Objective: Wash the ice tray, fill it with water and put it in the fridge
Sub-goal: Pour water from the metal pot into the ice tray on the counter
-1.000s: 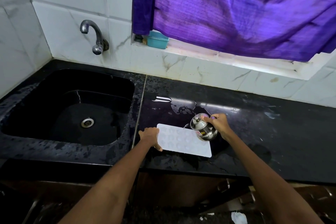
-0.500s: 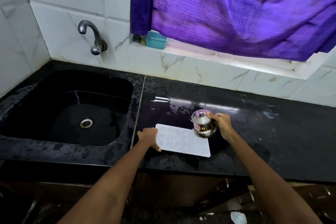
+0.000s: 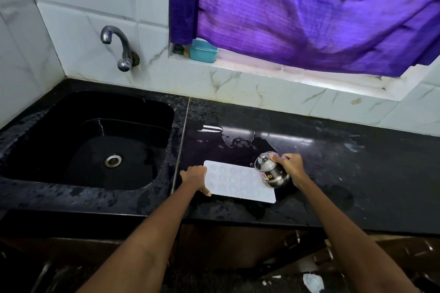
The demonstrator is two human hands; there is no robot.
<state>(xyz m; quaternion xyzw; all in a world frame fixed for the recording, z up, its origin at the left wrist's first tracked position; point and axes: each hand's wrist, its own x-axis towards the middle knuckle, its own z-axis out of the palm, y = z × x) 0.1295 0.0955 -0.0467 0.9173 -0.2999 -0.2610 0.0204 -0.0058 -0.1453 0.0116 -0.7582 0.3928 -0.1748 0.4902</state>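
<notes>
1. Filling step, by the look of it. Ice tray (image 3: 239,181) flat on black countertop (image 3: 357,164), near front edge, just right of sink (image 3: 47,140).
2. Left hand (image 3: 194,177) gripping tray's left end, thumb along its near corner. Right hand (image 3: 291,167) wrapped round small steel pot (image 3: 271,171), tilted over tray's right end.
3. Risks: overpour floods already wet counter; slick surface lets tray skid; full tray slops when lifted.
4. Long axis left-right, roughly parallel to front edge, right end slightly nearer it. Cavities up.

White ice tray (image 3: 239,182) lies flat on wet black counter (image 3: 357,173), right of the sink (image 3: 95,138) (long side roughly left-right). Small steel pot (image 3: 271,170) tilted over its right end.
</notes>
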